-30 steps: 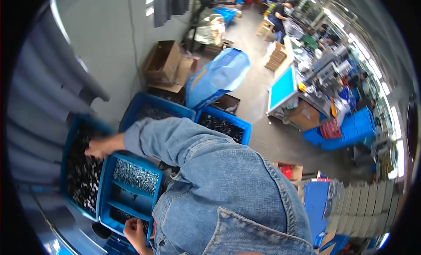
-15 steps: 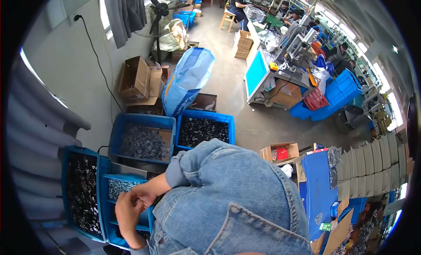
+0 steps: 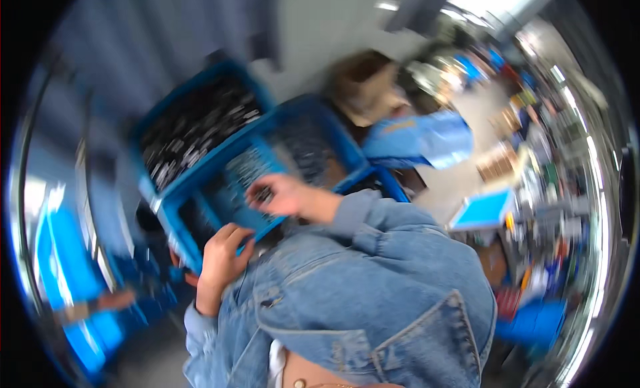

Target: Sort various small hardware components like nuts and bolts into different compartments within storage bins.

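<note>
My right hand (image 3: 290, 195) is closed around a small dark part (image 3: 265, 194), its kind blurred by motion. It hovers over the near edge of a blue divided tray (image 3: 175, 223). Close by on the left, my left hand (image 3: 225, 256) is by the tray's front edge, its fingers curled toward the thumb; whatever they may hold is hidden. Small silvery screws (image 3: 248, 167) lie in one tray compartment. Behind the tray, a blue bin (image 3: 265, 98) holds many black parts with shiny spots (image 3: 200, 125).
A larger blue crate (image 3: 360, 168) with greyish pieces stands right of the tray. Beyond it are an open cardboard box (image 3: 367, 88) and a light-blue bag (image 3: 427, 138). A bench with a bright blue side panel (image 3: 483, 208) is at the right. Grey curtains (image 3: 167, 35) hang behind.
My view has swung to the left and blurred. My hands, close together over the tray before, are now apart; the right one shows a dark part in its fingers.
</note>
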The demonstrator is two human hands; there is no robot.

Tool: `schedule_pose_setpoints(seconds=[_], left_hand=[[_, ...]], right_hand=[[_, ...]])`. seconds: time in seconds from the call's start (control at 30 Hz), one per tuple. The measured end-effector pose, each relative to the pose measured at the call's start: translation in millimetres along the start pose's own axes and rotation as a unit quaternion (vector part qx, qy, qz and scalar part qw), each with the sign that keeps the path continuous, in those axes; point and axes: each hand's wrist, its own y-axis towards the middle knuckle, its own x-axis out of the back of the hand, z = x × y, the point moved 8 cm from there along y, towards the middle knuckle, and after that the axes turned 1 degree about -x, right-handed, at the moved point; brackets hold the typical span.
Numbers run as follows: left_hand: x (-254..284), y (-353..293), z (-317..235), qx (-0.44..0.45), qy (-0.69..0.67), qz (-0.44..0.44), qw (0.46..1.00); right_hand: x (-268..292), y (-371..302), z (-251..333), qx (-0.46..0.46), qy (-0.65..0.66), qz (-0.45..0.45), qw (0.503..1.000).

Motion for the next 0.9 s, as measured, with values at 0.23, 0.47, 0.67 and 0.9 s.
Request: schedule_pose_setpoints(seconds=[0.23, 0.47, 0.67, 0.9], left_hand=[[36, -123, 40, 0.201, 0.112, -0.145, 0.962], [20, -180, 103, 0.419, 0.228, -0.099, 0.873], [-5, -193, 143, 0.469, 0.241, -0.043, 0.849], [4, -196, 128, 0.389, 0.178, -0.154, 0.891]], right_hand=[[-131, 77, 5, 0.011, -0.251, 0.009, 0.968], [-204, 235, -94, 0.107, -0.588, 0.047, 0.8], [-222, 205, -104, 0.219, -0.655, 0.109, 0.715], [-162, 68, 42, 0.351, -0.769, 0.075, 0.53]])
